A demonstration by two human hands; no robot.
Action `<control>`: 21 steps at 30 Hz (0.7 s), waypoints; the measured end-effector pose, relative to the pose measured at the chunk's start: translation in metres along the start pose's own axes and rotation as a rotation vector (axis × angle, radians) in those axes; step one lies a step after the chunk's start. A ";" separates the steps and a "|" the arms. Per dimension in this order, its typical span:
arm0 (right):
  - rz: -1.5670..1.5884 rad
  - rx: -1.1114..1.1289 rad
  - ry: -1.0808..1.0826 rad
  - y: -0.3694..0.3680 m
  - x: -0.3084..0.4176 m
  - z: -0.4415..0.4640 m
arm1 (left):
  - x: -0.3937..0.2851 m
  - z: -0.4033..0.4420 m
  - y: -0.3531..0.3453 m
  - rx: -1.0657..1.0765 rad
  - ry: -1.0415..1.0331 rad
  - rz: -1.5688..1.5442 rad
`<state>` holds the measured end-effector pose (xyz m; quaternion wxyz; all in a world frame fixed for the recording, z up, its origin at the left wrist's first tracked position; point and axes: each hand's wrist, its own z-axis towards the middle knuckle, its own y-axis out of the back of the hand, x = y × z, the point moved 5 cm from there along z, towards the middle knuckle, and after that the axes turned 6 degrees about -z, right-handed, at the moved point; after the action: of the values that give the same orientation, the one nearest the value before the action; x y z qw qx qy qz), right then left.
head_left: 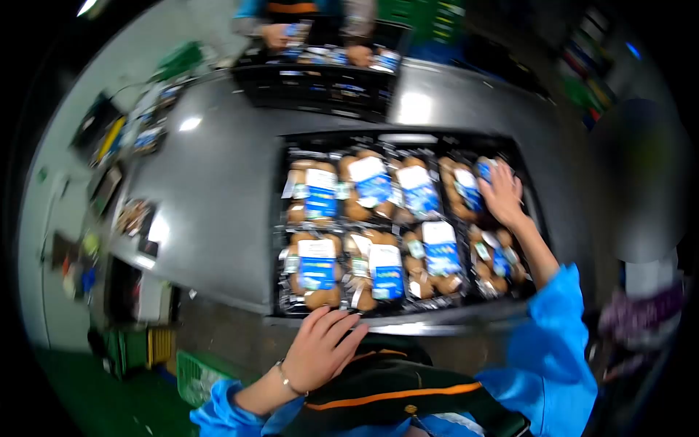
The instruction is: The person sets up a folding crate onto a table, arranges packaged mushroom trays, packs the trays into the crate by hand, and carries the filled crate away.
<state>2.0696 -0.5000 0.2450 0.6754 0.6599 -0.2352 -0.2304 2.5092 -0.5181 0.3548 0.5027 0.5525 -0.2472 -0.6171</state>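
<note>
A black crate on the metal table holds two rows of film-wrapped packs of brown, rounded produce, probably mushrooms, with white-and-blue labels. My right hand lies with its fingers stretched out over a pack at the crate's back right corner, covering part of it. Beside that hand is another pack in the back row. My left hand is at the crate's front edge, just below a front-row pack, fingers extended and holding nothing. Motion blur softens the labels.
Across the metal table, a co-worker's hands are over a second black crate of similar packs. Loose packs lie along the table's left side. A green basket stands on the floor at lower left.
</note>
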 end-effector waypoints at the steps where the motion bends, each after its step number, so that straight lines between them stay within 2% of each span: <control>1: 0.151 -0.129 0.167 0.024 0.027 -0.011 | 0.001 -0.004 0.003 -0.019 0.008 0.043; 3: 0.477 -0.238 0.437 0.065 0.090 -0.029 | -0.011 -0.009 0.000 -0.031 -0.058 0.071; 7: 0.497 -0.351 0.665 0.070 0.192 -0.035 | -0.051 -0.014 0.022 -0.173 -0.230 0.006; 9: 0.336 -0.321 0.622 0.040 0.223 -0.027 | -0.043 -0.029 0.036 -0.199 -0.187 0.065; 11: 0.091 -0.086 0.588 -0.015 0.242 -0.016 | -0.024 -0.044 0.057 -0.273 -0.154 0.147; 12: 0.084 -0.030 0.574 -0.018 0.246 -0.012 | -0.009 -0.056 0.070 -0.331 -0.107 0.164; 14: 0.089 0.058 0.571 -0.017 0.250 0.004 | 0.039 -0.083 0.096 -0.445 0.014 0.174; 17: 0.071 0.111 0.592 -0.008 0.257 0.010 | 0.149 -0.132 0.143 -0.449 0.228 0.223; 19: 0.080 0.069 0.632 -0.010 0.262 0.017 | 0.245 -0.163 0.172 -0.370 0.507 0.130; 21: 0.024 0.073 0.575 0.013 0.275 0.007 | 0.367 -0.193 0.194 -0.180 0.710 0.089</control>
<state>2.2809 -0.6765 0.2615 0.6930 0.7190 -0.0500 -0.0171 2.7986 -0.8704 0.3112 0.6303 0.6745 -0.0259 -0.3836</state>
